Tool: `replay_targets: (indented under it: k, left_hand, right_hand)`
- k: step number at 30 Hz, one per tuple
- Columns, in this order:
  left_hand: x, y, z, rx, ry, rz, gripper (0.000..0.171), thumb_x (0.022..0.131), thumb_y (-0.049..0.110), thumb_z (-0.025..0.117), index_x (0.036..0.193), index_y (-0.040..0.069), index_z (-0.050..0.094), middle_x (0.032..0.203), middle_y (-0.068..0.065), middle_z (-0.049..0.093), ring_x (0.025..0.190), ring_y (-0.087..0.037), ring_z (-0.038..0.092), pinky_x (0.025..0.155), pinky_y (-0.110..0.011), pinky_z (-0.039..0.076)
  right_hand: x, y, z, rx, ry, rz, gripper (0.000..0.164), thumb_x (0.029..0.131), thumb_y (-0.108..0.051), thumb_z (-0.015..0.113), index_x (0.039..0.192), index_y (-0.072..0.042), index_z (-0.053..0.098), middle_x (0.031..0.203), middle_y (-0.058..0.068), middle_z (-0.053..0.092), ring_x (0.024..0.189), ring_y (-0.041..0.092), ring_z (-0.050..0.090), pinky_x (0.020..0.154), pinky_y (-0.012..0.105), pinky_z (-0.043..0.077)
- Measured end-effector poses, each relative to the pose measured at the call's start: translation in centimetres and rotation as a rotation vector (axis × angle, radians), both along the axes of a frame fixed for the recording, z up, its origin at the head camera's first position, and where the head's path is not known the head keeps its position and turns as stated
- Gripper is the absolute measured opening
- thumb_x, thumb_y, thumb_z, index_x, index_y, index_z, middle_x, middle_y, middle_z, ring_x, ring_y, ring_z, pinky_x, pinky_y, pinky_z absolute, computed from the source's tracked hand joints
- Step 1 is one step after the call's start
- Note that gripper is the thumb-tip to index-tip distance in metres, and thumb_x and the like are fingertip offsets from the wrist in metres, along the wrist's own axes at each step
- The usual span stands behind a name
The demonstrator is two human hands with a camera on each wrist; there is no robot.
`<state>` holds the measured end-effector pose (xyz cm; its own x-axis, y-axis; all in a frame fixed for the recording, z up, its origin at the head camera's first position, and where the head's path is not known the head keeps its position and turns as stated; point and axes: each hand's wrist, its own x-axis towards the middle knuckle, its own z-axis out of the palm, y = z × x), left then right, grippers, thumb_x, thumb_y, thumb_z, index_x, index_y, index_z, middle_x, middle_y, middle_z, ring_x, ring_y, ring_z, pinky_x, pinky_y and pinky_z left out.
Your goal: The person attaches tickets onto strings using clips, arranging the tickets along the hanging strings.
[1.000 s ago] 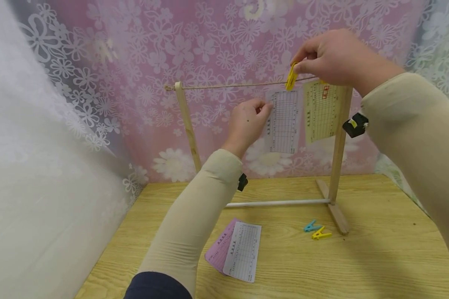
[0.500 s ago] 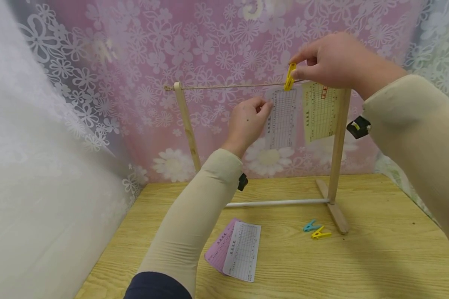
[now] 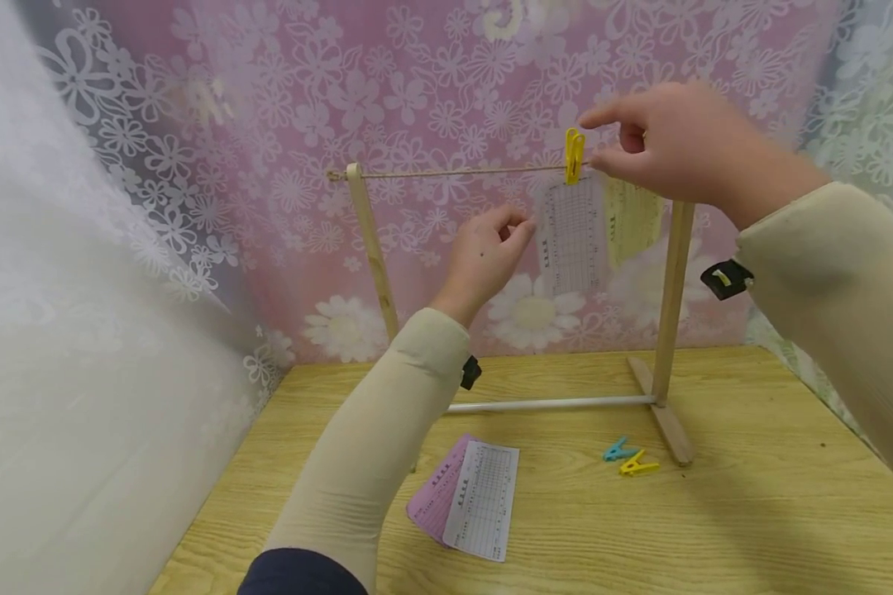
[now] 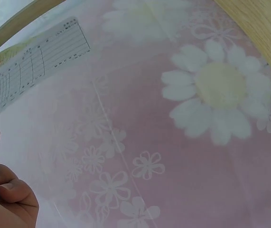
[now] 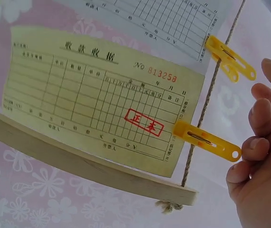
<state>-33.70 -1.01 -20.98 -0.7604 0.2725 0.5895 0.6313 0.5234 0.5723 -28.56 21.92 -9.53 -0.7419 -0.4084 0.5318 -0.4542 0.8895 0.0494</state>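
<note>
A white receipt slip [image 3: 571,240] hangs from the rope [image 3: 461,172], held at its top by a yellow clothespin [image 3: 575,157]. My right hand [image 3: 685,145] is just right of that clothespin, thumb and index finger spread apart around nothing. In the right wrist view, a yellow receipt slip [image 5: 78,95] with a red stamp hangs from a second yellow clothespin [image 5: 206,141], whose end lies right at my curled fingers. Left of the white slip is my left hand [image 3: 484,256], fingers loosely bent and holding nothing; the left wrist view shows a gap between it and the slip.
The rope spans a wooden frame [image 3: 673,306] with a white lower bar [image 3: 551,404]. On the table [image 3: 774,512] lie a white slip [image 3: 482,500] over a pink slip [image 3: 435,496]. A blue clothespin [image 3: 619,449] and a yellow one [image 3: 638,464] lie near the frame's right foot.
My right hand has let go of the yellow clothespin, now clipped on the rope, and moved right and down. My left hand has let go of the white slip and drawn back slightly.
</note>
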Motion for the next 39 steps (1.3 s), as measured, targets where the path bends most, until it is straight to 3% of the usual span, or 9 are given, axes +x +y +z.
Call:
replay_targets:
  k: [11,17,23,39]
  left_hand:
    - [0.3,-1.3,-1.3,-0.028,0.004,-0.036,0.024,0.104,0.035,0.059,0.112,0.017,0.073,0.072,-0.001,0.056,0.062,-0.017,0.048,0.057,-0.029,0.039]
    - [0.8,-2.2,-1.9,-0.052,-0.039,-0.045,0.025,0.104,0.037,0.059,0.115,0.019,0.072,0.071,-0.003,0.054,0.059,-0.018,0.046,0.055,-0.03,0.038]
    - [1.2,-3.3,-2.5,-0.056,-0.064,-0.048,0.023,0.103,0.036,0.06,0.115,0.021,0.072,0.073,-0.003,0.054,0.061,-0.019,0.046,0.057,-0.031,0.039]
    - [1.7,-6.3,-4.9,-0.104,-0.07,-0.116,0.021,0.102,0.033,0.063,0.118,0.02,0.07,0.069,-0.003,0.053,0.056,-0.02,0.044,0.055,-0.033,0.039]
  right_hand:
    - [1.0,0.4,-1.1,-0.038,0.044,0.043,0.044,0.099,-0.032,0.062,0.139,-0.013,0.063,0.078,0.007,0.052,0.068,0.023,0.045,0.053,0.036,0.04]
    - [1.6,0.9,-1.9,-0.051,0.033,0.049,0.042,0.099,-0.031,0.063,0.137,-0.014,0.064,0.075,0.005,0.052,0.061,0.022,0.044,0.05,0.034,0.038]
    - [1.8,1.6,-2.8,-0.062,0.041,0.079,0.039,0.099,-0.029,0.063,0.135,-0.013,0.066,0.073,0.003,0.051,0.063,0.02,0.04,0.056,0.035,0.034]
    - [2.6,3.2,-6.7,-0.117,-0.027,0.086,0.039,0.099,-0.029,0.065,0.136,-0.018,0.065,0.075,-0.002,0.054,0.058,0.017,0.041,0.051,0.032,0.035]
